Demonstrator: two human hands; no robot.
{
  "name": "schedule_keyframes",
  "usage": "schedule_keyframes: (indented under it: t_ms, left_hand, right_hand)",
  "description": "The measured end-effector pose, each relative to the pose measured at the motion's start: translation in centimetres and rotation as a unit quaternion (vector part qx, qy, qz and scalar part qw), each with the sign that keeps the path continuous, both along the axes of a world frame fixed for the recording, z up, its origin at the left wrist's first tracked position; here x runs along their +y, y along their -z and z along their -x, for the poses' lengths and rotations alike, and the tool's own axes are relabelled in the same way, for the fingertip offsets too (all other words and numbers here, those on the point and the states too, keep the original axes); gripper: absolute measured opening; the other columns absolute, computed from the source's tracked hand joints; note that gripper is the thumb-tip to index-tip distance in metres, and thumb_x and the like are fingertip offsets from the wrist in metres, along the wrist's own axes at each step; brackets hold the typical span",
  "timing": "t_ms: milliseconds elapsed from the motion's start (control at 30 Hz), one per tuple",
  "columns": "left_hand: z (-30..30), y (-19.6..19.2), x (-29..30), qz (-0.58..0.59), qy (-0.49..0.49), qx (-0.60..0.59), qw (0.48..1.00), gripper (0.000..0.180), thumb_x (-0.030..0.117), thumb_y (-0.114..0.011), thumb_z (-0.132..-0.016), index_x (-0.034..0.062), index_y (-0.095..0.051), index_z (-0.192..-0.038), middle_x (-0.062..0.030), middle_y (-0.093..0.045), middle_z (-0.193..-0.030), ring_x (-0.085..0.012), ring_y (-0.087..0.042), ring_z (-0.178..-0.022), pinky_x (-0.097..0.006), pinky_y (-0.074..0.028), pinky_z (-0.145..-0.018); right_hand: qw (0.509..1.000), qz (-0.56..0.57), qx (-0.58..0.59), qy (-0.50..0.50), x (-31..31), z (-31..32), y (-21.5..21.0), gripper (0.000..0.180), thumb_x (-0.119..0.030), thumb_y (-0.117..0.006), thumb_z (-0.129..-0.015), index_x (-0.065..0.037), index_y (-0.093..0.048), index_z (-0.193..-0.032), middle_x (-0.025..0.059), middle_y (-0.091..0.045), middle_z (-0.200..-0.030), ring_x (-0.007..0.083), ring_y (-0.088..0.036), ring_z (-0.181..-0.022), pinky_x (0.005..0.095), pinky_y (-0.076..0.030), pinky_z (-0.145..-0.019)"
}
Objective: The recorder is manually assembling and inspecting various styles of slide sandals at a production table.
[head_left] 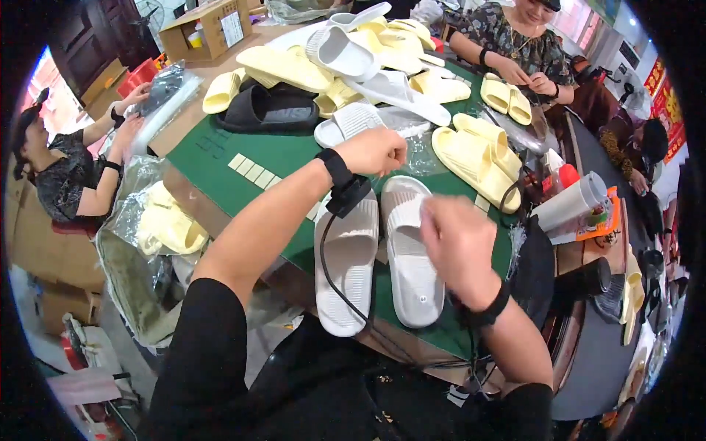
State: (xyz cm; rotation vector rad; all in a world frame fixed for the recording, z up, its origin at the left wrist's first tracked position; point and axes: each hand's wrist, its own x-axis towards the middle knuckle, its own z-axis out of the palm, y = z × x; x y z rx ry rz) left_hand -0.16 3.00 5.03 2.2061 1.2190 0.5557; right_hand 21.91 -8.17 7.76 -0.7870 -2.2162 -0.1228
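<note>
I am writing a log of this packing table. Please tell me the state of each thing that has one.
left hand: closed in a fist, raised above the table
right hand: raised, fingers curled, grip unclear
white slipper pair: side by side, soles down
black slipper: flat on green mat
yellow slipper pile: loosely heaped

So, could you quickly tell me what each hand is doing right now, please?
Left hand: closed in a fist above the white slippers; contents cannot be told.
Right hand: loosely curled over them; grip unclear.

A green-topped table (220, 151) with a wooden rim fills the middle; a cardboard box (209, 28) stands at its far left corner, a dark wooden door (88, 33) behind, bright daylight at the sides
</note>
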Motion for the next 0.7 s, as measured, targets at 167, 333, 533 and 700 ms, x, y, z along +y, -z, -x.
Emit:
schedule_keyframes:
  t_ms: [167,333,533,700]
  left_hand:
    - [-0.4,0.1,-0.7,-0.029,0.014,-0.024,0.999,0.002,0.001,-0.061,-0.079,-0.0011,-0.061,-0.08,-0.0082,-0.062,-0.061,-0.0138,-0.06,-0.052,-0.029,-0.047,-0.051]
    - [0.8,0.7,-2.1,0.001,-0.015,-0.088,0.996,0.003,0.001,-0.057,-0.08,0.0001,-0.06,-0.079,-0.0073,-0.062,-0.06,-0.0134,-0.06,-0.053,-0.028,-0.047,-0.051]
    - [2.4,2.8,-3.0,0.037,-0.043,-0.192,0.98,0.004,0.004,-0.06,-0.085,0.0014,-0.063,-0.086,-0.0043,-0.064,-0.066,-0.0103,-0.061,-0.059,-0.024,-0.048,-0.055]
    - [3.8,4.1,-3.4,0.105,-0.136,-0.394,0.903,0.015,0.007,-0.065,-0.089,0.0021,-0.062,-0.103,-0.0028,-0.067,-0.075,-0.0089,-0.062,-0.066,-0.022,-0.045,-0.056]
  right_hand:
    - [0.992,0.096,0.056,0.056,7.3,1.2,2.3,0.024,-0.009,-0.069,-0.079,0.001,-0.066,-0.101,0.0183,-0.066,-0.084,0.0361,-0.063,-0.077,0.0435,-0.051,-0.073]
    - [0.895,0.426,0.13,0.003,8.8,3.2,4.8,0.021,-0.009,-0.066,-0.082,0.004,-0.069,-0.097,0.0166,-0.07,-0.078,0.0213,-0.067,-0.066,0.0331,-0.052,-0.064]
    - [0.902,0.39,0.186,0.028,8.3,4.6,6.0,0.013,-0.01,-0.063,-0.087,0.003,-0.065,-0.087,0.005,-0.061,-0.061,0.0099,-0.055,-0.054,0.0261,-0.044,-0.053]
    - [0.832,0.466,0.301,-0.008,8.5,4.5,6.5,0.01,-0.009,-0.058,-0.094,-0.001,-0.059,-0.089,-0.0027,-0.053,-0.064,0.0042,-0.045,-0.052,0.0219,-0.034,-0.046]
